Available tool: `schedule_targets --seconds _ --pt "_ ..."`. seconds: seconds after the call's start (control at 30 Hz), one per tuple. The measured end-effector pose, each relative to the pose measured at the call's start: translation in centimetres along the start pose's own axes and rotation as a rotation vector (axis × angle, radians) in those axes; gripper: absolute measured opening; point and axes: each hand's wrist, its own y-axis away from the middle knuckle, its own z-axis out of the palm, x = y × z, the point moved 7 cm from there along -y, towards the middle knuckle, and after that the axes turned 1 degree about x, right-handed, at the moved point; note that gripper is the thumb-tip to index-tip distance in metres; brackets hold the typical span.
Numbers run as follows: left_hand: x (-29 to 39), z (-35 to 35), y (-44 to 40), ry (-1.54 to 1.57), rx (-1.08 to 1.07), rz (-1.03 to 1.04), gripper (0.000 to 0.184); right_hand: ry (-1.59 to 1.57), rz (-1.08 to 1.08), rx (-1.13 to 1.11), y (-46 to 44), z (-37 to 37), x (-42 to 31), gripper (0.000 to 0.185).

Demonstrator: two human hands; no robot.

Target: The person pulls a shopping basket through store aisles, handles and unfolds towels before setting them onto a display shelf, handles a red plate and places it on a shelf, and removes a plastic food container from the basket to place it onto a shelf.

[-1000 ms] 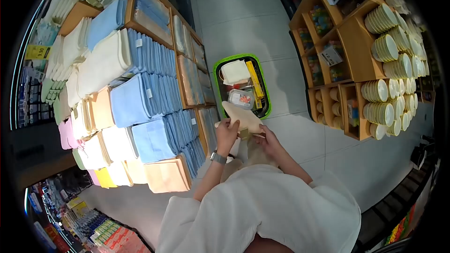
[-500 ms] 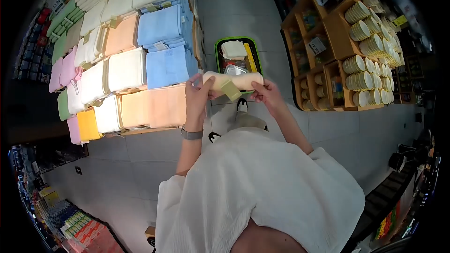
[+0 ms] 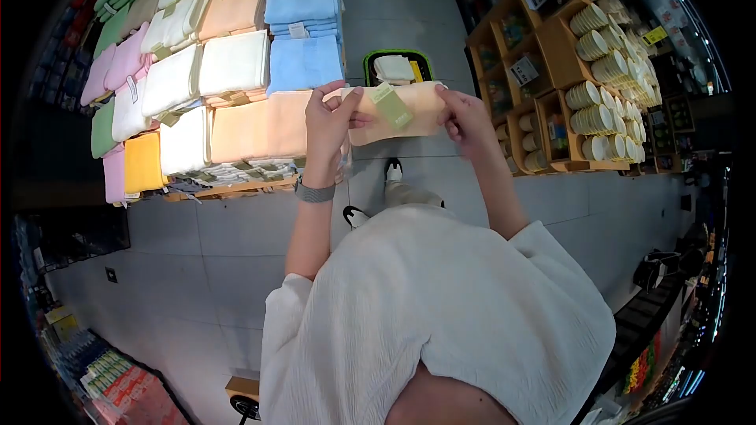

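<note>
A folded peach towel (image 3: pixel 421 114) with a green paper tag (image 3: pixel 392 107) is held up in front of me between both hands. My left hand (image 3: pixel 331 116) pinches its left end between thumb and fingers, beside the stacked towels. My right hand (image 3: pixel 465 120) grips the upper right corner. The tag hangs on the face turned towards me. Behind the towel, on the floor, stands a black basket with a green rim (image 3: pixel 429 63). A white folded cloth (image 3: pixel 394 68) and a yellow item lie in it; its lower part is hidden by the towel.
To the left a display table carries stacks of towels in blue (image 3: pixel 303 63), white, peach, pink, green and yellow. Wooden shelving (image 3: pixel 551 55) at right holds rows of stacked pale cups (image 3: pixel 596 110). Grey floor (image 3: pixel 394 16) runs between them. A wooden box (image 3: pixel 242 387) is at lower left.
Both hands have raised the towel and tilted it, so its flat face and tag now show more fully. The view has shifted, and the towel covers more of the basket.
</note>
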Motion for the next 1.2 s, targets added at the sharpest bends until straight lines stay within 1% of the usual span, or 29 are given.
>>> schedule_targets --seconds 0.03,0.1,0.27,0.33,0.4,0.43,0.57,0.63,0.7,0.73,0.8,0.83,0.9,0.97,1.03,1.07,1.13,1.17,1.2 --pt "0.6 -0.3 0.4 0.003 0.002 0.005 0.058 -0.016 -0.012 -0.066 0.4 0.6 -0.6 0.034" --pt "2.3 -0.8 0.9 -0.041 0.017 0.068 0.059 0.014 -0.045 -0.083 1.1 1.5 -2.1 0.033" --pt "4.5 -2.3 2.1 -0.05 0.091 0.14 0.063 0.115 -0.13 -0.085 2.5 3.8 -4.6 0.035" --pt "4.9 -2.9 2.7 -0.06 0.107 0.155 0.064 0.278 -0.197 -0.057 3.8 4.5 -5.9 0.037" --pt "4.7 -3.5 2.1 -0.14 0.118 0.182 0.057 0.325 -0.179 -0.071 2.7 4.8 -5.2 0.037" --pt "4.7 -3.8 2.1 -0.141 0.117 0.185 0.057 0.372 -0.17 -0.086 2.2 5.0 -5.0 0.038" --pt "4.3 -4.6 1.6 -0.149 0.11 0.158 0.056 0.31 -0.174 -0.106 1.4 6.1 -4.0 0.039" --pt "4.0 -4.9 1.3 -0.133 0.119 0.166 0.055 0.276 -0.164 -0.06 0.4 6.4 -3.5 0.04" --pt "3.9 -5.3 0.7 -0.039 0.171 0.225 0.054 0.31 -0.195 -0.057 -0.3 6.8 -3.6 0.041" --pt "3.8 -5.5 0.3 -0.039 0.175 0.231 0.054 0.347 -0.221 -0.051 -0.8 6.9 -3.8 0.042" --pt "3.1 -5.7 -0.6 -0.017 0.182 0.147 0.062 0.348 -0.247 -0.032 -2.1 7.1 -3.7 0.042" --pt "3.0 -5.7 -1.0 -0.018 0.186 0.15 0.062 0.351 -0.264 -0.009 -2.6 7.1 -3.9 0.041" --pt "2.1 -5.7 -1.8 0.006 0.187 0.066 0.062 0.303 -0.256 -0.033 -3.4 7.4 -4.1 0.04" --pt "2.7 -5.4 -2.6 0.007 0.194 0.072 0.06 0.251 -0.248 -0.049 -4.1 7.8 -4.8 0.039" --pt "3.5 -4.8 -3.3 0.005 0.192 0.074 0.058 0.212 -0.28 -0.034 -4.6 8.0 -6.3 0.03" --pt "5.5 -4.4 -3.1 0.01 0.205 0.159 0.057 0.207 -0.279 -0.028 -4.3 8.0 -7.2 0.03" --pt "9.8 -3.2 -2.1 0.027 0.233 0.325 0.052 0.057 -0.417 -0.021 -3.1 8.1 -10.5 0.022" --pt "12.1 -2.3 -0.4 0.042 0.237 0.445 0.049 0.051 -0.419 -0.016 -2.2 7.9 -11.5 0.022" --pt "13.7 -1.9 1.1 -0.013 0.242 0.517 0.049 -0.017 -0.535 -0.009 -0.6 7.7 -13.2 0.02"
